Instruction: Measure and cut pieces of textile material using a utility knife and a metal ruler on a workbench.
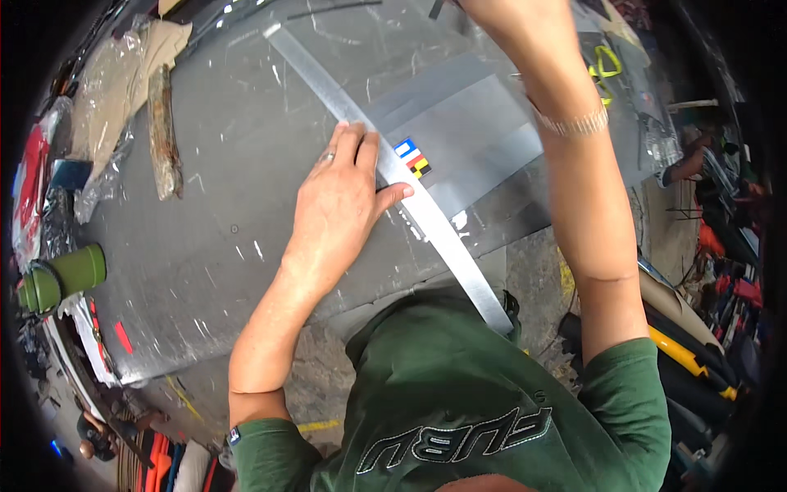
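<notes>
A long metal straightedge (447, 238) runs diagonally across the dark work table, its near end by my shirt. My left hand (340, 184) lies flat on it, fingers stretched out and thumb apart, pressing it down. Under and beside the straightedge is a grey sheet (484, 115) with a translucent look. A small multicoloured patch (412, 157) sits on this sheet against the straightedge's right edge. My right hand (496, 10) reaches to the far edge of the view, where its fingers are cut off. A small dark object (436, 8) shows beside it, and I cannot make out whether it is held.
On the far left lie a rough wooden stick (164, 135), clear plastic wrap with brown paper (123, 82) and a green cylinder (70, 277). Yellow-handled tools (605, 64) rest beyond my right wrist. Rolls of material (680, 344) stand to the right below the table (221, 262).
</notes>
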`<control>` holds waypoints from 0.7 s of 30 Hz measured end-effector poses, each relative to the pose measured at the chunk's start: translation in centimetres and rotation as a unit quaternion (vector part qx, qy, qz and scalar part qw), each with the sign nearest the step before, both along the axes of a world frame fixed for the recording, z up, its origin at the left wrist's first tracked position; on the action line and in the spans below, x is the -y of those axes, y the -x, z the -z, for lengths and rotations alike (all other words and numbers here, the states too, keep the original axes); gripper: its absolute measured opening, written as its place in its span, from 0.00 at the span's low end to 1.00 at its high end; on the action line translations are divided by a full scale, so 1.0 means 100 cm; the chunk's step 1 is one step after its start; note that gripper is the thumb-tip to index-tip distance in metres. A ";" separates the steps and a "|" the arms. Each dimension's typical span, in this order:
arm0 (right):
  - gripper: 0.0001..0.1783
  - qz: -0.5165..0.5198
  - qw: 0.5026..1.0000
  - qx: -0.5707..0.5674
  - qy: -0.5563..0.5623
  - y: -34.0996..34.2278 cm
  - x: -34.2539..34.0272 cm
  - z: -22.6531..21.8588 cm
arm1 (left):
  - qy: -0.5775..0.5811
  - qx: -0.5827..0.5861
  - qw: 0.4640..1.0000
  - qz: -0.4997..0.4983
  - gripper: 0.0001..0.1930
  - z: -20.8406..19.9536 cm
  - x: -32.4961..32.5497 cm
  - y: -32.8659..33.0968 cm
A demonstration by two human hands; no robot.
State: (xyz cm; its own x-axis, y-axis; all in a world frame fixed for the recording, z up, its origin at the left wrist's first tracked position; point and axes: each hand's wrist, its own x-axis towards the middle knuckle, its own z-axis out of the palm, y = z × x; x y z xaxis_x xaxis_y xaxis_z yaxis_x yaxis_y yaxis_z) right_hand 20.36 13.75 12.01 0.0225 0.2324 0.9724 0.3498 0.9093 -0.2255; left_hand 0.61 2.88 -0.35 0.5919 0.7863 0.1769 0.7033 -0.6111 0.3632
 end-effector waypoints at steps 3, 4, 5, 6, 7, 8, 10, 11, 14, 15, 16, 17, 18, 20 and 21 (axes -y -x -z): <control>0.26 0.096 0.910 0.164 0.369 -0.019 0.099 0.019 | 0.007 0.000 1.000 -0.019 0.39 0.010 0.002 0.010; 0.24 0.110 0.848 0.226 0.466 -0.021 0.140 0.030 | 0.000 0.002 1.000 -0.024 0.39 0.015 0.004 0.014; 0.26 0.082 0.820 0.237 0.514 -0.029 0.174 0.042 | -0.023 0.006 1.000 -0.013 0.36 0.014 0.002 0.012; 0.29 0.087 0.783 0.263 0.557 -0.037 0.205 0.058 | -0.045 0.006 0.999 -0.003 0.34 0.011 0.000 0.010; 0.30 0.103 0.768 0.264 0.575 -0.041 0.236 0.074 | -0.053 0.011 0.999 0.001 0.34 0.008 -0.002 0.007; 0.31 0.115 0.753 0.264 0.592 -0.039 0.263 0.088 | -0.011 0.023 1.000 -0.007 0.29 0.006 -0.004 0.007; 0.31 0.130 0.738 0.269 0.604 -0.026 0.299 0.098 | 0.024 0.032 0.999 -0.011 0.25 0.005 -0.012 0.007; 0.30 0.143 0.737 0.255 0.609 -0.019 0.312 0.107 | 0.007 0.065 0.998 -0.025 0.21 0.005 -0.016 0.008; 0.26 0.159 0.747 0.194 0.616 -0.016 0.325 0.120 | -0.041 0.104 0.993 -0.046 0.18 0.019 -0.029 0.013; 0.23 0.179 0.753 0.191 0.603 -0.026 0.324 0.119 | -0.029 0.109 0.991 -0.072 0.20 0.020 -0.030 0.015; 0.21 0.199 0.759 0.188 0.591 -0.038 0.322 0.117 | -0.017 0.114 0.988 -0.099 0.23 0.023 -0.031 0.015; 0.20 0.224 0.776 0.204 0.552 -0.054 0.317 0.116 | -0.005 0.106 0.989 -0.103 0.32 0.028 -0.033 0.015; 0.20 0.246 0.785 0.213 0.527 -0.072 0.311 0.115 | -0.007 0.101 0.989 -0.105 0.32 0.025 -0.032 0.012; 0.20 0.283 0.783 0.251 0.495 -0.107 0.296 0.113 | 0.000 0.074 0.995 -0.068 0.40 0.022 -0.028 0.006; 0.20 0.288 0.781 0.262 0.489 -0.122 0.287 0.110 | -0.022 0.051 0.997 -0.062 0.45 0.030 -0.029 0.009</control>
State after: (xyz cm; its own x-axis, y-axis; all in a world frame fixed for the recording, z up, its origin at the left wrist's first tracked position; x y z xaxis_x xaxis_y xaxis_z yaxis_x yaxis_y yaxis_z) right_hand 32.54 -14.98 1.02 0.0558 0.9673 0.2472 0.9143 0.0500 -0.4020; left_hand -0.24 5.81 -3.34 0.4677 0.8425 0.2674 0.7352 -0.5387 0.4113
